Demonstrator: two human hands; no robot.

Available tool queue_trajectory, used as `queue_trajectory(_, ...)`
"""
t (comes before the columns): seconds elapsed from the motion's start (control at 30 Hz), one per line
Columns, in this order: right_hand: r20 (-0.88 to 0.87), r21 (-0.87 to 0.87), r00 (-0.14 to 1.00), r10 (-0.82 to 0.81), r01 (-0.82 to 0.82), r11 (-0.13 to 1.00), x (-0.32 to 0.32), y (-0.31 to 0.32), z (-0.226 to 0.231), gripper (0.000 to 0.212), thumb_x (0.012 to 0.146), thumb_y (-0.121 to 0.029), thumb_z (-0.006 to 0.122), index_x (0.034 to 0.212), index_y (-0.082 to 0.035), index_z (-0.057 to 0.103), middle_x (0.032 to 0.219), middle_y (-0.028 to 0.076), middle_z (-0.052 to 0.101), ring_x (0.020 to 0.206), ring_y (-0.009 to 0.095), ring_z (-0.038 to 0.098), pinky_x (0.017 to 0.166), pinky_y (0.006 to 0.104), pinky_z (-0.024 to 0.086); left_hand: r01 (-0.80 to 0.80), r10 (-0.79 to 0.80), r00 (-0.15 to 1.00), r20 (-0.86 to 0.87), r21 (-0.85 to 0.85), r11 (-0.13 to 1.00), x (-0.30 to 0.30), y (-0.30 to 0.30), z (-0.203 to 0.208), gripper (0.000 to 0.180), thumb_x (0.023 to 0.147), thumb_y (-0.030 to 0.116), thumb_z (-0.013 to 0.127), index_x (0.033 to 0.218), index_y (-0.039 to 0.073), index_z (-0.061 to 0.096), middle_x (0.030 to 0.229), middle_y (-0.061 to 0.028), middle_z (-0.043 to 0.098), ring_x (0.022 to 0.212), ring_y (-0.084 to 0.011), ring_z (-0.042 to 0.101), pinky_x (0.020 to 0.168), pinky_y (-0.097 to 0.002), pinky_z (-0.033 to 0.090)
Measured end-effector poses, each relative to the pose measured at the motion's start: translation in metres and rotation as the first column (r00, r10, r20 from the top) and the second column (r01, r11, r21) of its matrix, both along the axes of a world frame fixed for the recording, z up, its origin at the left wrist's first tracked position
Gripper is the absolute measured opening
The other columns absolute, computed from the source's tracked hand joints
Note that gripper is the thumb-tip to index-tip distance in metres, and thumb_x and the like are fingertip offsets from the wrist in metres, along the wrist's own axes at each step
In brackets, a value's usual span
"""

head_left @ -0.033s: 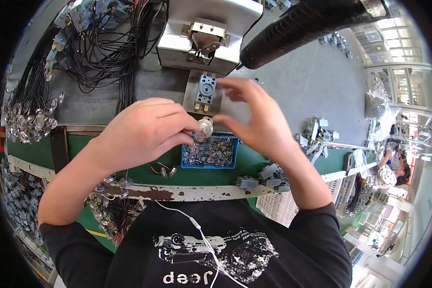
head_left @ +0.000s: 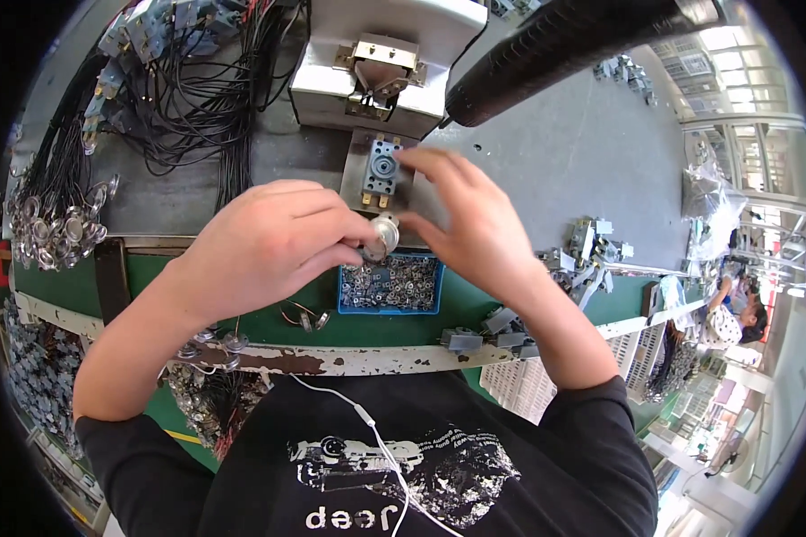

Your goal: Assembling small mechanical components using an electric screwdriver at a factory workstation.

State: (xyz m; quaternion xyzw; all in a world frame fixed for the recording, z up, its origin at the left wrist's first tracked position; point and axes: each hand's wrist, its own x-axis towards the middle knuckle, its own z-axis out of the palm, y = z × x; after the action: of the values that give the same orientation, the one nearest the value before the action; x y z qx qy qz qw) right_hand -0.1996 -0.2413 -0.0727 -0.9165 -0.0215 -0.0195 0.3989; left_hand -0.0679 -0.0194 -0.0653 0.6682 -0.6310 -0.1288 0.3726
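Between the thumb and fingers of my left hand (head_left: 282,240) is a small round metal disc-shaped part (head_left: 386,234), partly covered by the fingertips. My right hand (head_left: 470,215) is held apart in a wide curve, its thumb close to the disc's right side. Its index fingertip reaches the upper right edge of a grey-blue rectangular block (head_left: 381,170) with a round centre and brass tabs; whether it touches is unclear. The block lies on a metal plate (head_left: 355,166). Just below the disc stands a blue tray (head_left: 389,311) full of small metal pieces.
Behind the block rises a white machine (head_left: 318,85) with a metal head. A black cylindrical tool (head_left: 528,67) hangs at upper right. Black wire bundles (head_left: 197,116) with metal discs lie left. Grey-blue parts (head_left: 587,255) are heaped right. Another person (head_left: 730,313) sits far right.
My right hand has shifted slightly left, its index finger closer to the block. The disc in my left hand has tilted a little.
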Motion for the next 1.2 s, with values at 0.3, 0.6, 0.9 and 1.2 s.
queue_trajectory(0.3,0.655,0.017,0.741,-0.149,0.182,0.983,0.004,-0.017,0.031,0.043,0.088,0.009,0.071,0.129,0.002,0.060,0.119,0.013,0.068,0.092,0.020,0.068,0.084,0.0314,0.055,-0.186,0.182,0.982,0.045,0.106,0.977,0.024,-0.028,-0.007,0.022,0.087,0.010,0.075,0.108,0.003,0.075,0.087,-0.0096,0.068,0.083,-0.0284,0.069,0.075,-0.0392,0.055)
queue_trajectory(0.6,0.524,0.559,0.678,-0.516,0.184,0.809,0.079,-0.006,0.106,0.050,0.092,-0.026,0.083,0.124,0.002,0.058,0.095,0.008,0.069,0.074,0.012,0.064,0.065,0.0266,0.052,-0.176,0.147,0.974,0.175,0.164,0.971,0.028,-0.031,0.000,0.020,0.087,0.019,0.076,0.104,0.008,0.076,0.088,-0.0067,0.069,0.087,-0.0285,0.068,0.077,-0.0407,0.055)
queue_trajectory(0.9,0.594,0.586,0.640,-0.487,0.070,0.807,0.099,0.017,0.096,0.034,0.090,-0.009,0.080,0.113,-0.002,0.057,0.088,0.004,0.067,0.074,0.010,0.063,0.063,0.0249,0.050,-0.246,0.226,0.941,0.253,0.051,0.968,0.017,-0.038,-0.009,0.022,0.085,0.023,0.078,0.097,0.008,0.066,0.099,-0.0071,0.068,0.093,-0.0291,0.068,0.080,-0.0433,0.055)
queue_trajectory(1.2,0.844,0.429,0.499,-0.199,-0.403,0.809,0.137,0.021,0.090,0.045,0.088,0.002,0.078,0.123,-0.002,0.049,0.096,0.007,0.067,0.075,0.011,0.064,0.063,0.0251,0.053,-0.250,0.245,0.946,0.210,-0.002,0.968,0.011,-0.037,-0.017,0.026,0.086,0.022,0.077,0.101,0.008,0.061,0.104,-0.0071,0.064,0.096,-0.0315,0.067,0.083,-0.0449,0.054)
